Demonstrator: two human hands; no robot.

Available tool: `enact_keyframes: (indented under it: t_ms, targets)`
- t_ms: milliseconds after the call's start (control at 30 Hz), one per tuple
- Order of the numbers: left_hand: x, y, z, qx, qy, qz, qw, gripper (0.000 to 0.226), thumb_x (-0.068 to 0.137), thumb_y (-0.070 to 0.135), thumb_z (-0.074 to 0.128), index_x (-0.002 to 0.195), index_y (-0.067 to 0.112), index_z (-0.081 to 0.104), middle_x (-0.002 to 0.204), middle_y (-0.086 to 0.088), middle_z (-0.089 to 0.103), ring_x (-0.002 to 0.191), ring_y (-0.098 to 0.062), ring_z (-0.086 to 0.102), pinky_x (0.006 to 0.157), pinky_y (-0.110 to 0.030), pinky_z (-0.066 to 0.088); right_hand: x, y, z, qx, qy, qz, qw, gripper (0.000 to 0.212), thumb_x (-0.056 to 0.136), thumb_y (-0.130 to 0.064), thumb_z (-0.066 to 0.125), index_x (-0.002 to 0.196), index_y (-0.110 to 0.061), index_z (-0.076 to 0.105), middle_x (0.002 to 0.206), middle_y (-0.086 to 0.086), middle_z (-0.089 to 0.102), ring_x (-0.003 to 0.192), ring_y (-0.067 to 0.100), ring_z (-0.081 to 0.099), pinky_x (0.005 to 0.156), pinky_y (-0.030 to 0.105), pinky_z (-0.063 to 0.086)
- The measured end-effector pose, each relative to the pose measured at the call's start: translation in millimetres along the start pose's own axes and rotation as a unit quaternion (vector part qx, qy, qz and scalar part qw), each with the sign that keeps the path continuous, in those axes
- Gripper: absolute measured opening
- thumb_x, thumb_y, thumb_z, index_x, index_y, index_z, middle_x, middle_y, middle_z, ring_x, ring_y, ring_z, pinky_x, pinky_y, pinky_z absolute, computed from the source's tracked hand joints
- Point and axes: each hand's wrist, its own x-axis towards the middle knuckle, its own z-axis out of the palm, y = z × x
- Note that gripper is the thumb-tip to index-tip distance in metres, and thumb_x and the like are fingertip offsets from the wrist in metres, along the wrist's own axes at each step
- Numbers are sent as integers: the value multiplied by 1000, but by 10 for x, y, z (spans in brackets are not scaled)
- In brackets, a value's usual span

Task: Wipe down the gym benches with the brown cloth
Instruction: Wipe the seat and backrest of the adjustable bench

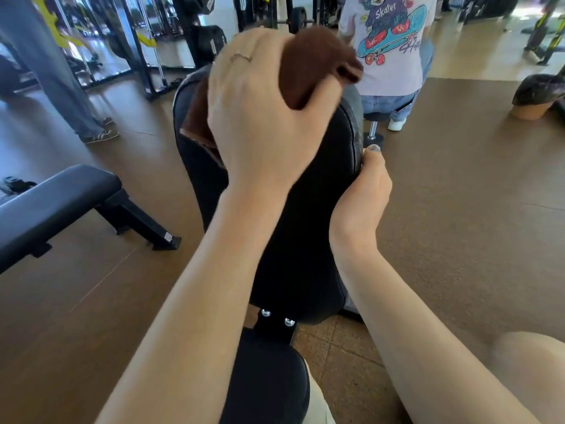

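Observation:
A black padded bench backrest rises in the middle of the view, with its seat pad below it. My left hand grips the brown cloth against the upper part of the backrest; cloth sticks out above my fingers and hangs at the left side. My right hand holds the backrest's right edge, thumb up along the seam, fingers hidden behind the pad.
A second dark flat bench stands to the left on a black frame. A person in a printed T-shirt sits just beyond the backrest, and another person's legs stand at the left. Weight machines line the back. Brown floor stretches to the right.

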Motion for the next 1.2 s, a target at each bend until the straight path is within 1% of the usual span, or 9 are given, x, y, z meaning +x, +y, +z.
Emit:
enact_keyframes:
  t_ms: [100, 333, 433, 633, 733, 867, 1000, 1100, 1200]
  targets:
    - [59, -33, -58, -12, -57, 34, 998, 37, 88, 45, 61, 107, 15, 73, 101, 7, 69, 100, -16, 65, 93, -34, 51, 37, -46, -41, 12, -3, -5, 1000, 44, 105, -21, 37, 62, -26, 30, 66, -7, 32, 69, 13, 27, 70, 43, 25]
    - [325, -657, -200, -36, 7, -182, 983, 20, 83, 56, 55, 94, 42, 64, 88, 22, 66, 86, 8, 63, 87, -33, 59, 30, -23, -53, -29, -3, -23, 999, 44, 108, -18, 33, 65, -24, 30, 61, -12, 32, 62, 7, 27, 64, 30, 26]
    - [229, -558, -209, -32, 30, -219, 975, 31, 87, 55, 54, 114, 40, 61, 101, 26, 62, 99, 7, 60, 93, -25, 55, 25, -23, -45, -41, -1, -22, 999, 43, 108, -18, 32, 66, -24, 31, 59, -13, 33, 60, 5, 27, 61, 24, 26]
    - [-99, -92, -29, -24, -21, 71, 997, 38, 88, 34, 66, 116, 9, 71, 116, -4, 71, 114, -24, 65, 104, -44, 49, -2, -37, -24, -36, 3, -36, 999, 32, 99, -24, 35, 67, -24, 31, 70, -5, 32, 69, 12, 28, 68, 40, 26]
    - [-56, -154, -21, -17, -34, 108, 993, 36, 89, 31, 66, 117, 8, 72, 116, -3, 72, 113, -25, 67, 103, -42, 50, 15, -43, -53, -32, -4, -28, 999, 31, 97, -28, 35, 66, -24, 32, 70, -2, 33, 71, 16, 29, 68, 42, 26]
    - [108, -514, -123, -39, 28, -66, 997, 31, 89, 41, 60, 115, 25, 67, 105, 22, 62, 98, 10, 58, 95, -18, 48, 44, -28, -77, -45, -9, -19, 999, 43, 108, -19, 33, 65, -22, 34, 64, -9, 36, 65, 9, 31, 68, 33, 29]
    - [158, -609, -122, -91, 64, -192, 975, 32, 87, 47, 56, 114, 34, 66, 103, 21, 66, 98, 9, 61, 94, -21, 52, 30, -28, -63, -47, -3, -23, 999, 44, 109, -18, 32, 65, -23, 32, 55, -16, 35, 57, 3, 30, 58, 21, 27]
    - [4, -311, -96, -48, 33, -74, 996, 40, 89, 35, 61, 123, 15, 67, 117, 11, 65, 111, -3, 60, 104, -16, 40, 12, -30, -48, -42, 2, -28, 999, 41, 106, -18, 34, 66, -23, 31, 60, -14, 33, 61, 6, 28, 64, 30, 27]
    - [-189, -132, -27, -38, -43, 118, 991, 38, 88, 22, 68, 122, 4, 68, 127, -3, 64, 127, -28, 59, 114, -45, 42, 28, -23, -46, -33, -1, -43, 999, 29, 96, -24, 35, 67, -24, 30, 69, -6, 30, 67, 11, 26, 66, 39, 24]
